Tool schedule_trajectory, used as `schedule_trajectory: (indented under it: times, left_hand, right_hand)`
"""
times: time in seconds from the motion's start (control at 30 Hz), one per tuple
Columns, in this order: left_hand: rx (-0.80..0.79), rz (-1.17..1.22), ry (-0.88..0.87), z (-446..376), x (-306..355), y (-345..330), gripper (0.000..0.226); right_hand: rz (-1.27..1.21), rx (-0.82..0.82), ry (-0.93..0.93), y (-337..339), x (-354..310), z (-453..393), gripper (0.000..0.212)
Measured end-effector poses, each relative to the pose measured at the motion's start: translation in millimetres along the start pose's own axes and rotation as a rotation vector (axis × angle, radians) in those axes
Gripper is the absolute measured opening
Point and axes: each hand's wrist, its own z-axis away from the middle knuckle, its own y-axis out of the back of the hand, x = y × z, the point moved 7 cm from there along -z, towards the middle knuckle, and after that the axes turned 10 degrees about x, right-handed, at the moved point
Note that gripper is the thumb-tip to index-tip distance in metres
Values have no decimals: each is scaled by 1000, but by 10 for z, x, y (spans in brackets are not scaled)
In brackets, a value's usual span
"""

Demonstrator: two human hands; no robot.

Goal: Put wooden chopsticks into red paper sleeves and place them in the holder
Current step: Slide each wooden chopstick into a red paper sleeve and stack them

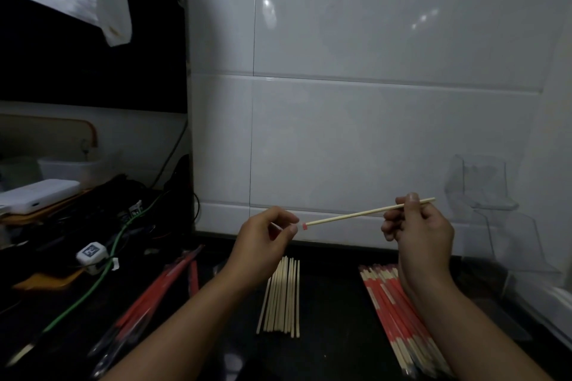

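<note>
My right hand (418,235) pinches one bare wooden chopstick (365,214) near its far end and holds it nearly level, tip pointing left. My left hand (266,238) has its fingers curled round a red paper sleeve (305,226). Only the sleeve's open end shows, right at the chopstick's tip, with a hint of red between the fingers. On the dark counter below lie a row of bare chopsticks (283,297) and, to the right, a pile of sleeved chopsticks (399,312). A clear acrylic holder (483,192) stands against the wall at the right.
Spare red sleeves in a plastic pack (154,291) lie left of the bare chopsticks. Further left are tangled cables, a green wire (102,275), a white tagged cube (91,252) and a white box (37,195). White wall tiles (340,139) close off the back.
</note>
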Motion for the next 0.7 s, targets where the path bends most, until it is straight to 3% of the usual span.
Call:
schedule_trajectory:
  times: [0.37,0.57,0.7]
  left_hand:
    - [-5,-33,1,52,42,-2,19]
    - [-57,-12,19,56,95,-103,15]
    - [-82,113,119,67,79,-124,21]
  right_hand:
    - [5,-33,6,1,8,21,27]
    - [54,-243,-69,-235,66,135,25]
    - [80,-356,-85,-345,27,204,23]
